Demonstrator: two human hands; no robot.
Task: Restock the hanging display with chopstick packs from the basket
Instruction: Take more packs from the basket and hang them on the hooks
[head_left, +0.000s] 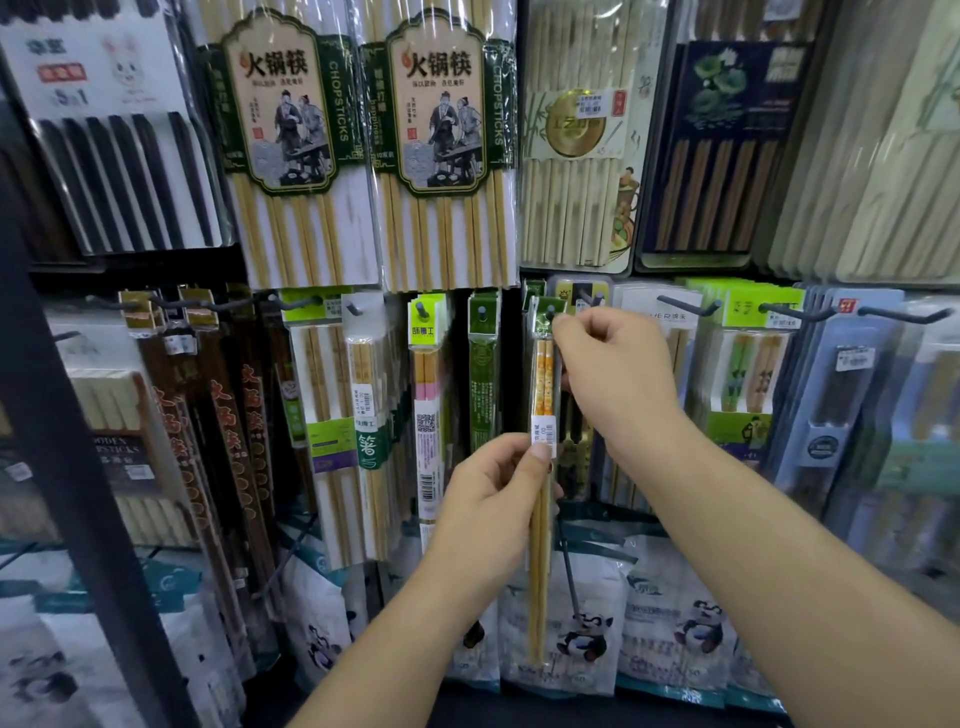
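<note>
Chopstick pack (543, 387): one narrow, clear plastic sleeve holding two slim, pale bamboo sticks with orange patterned tops, a green card header and one white price sticker. It hangs upright in front of the lower row of the display. The right hand (618, 379) pinches the header at a peg; whether it is hooked on, I cannot tell. The left hand (493, 504) grips the pack's middle, fingers curled around it. Above hang two large glossy bamboo packs (441, 156) with green-edged labels.
</note>
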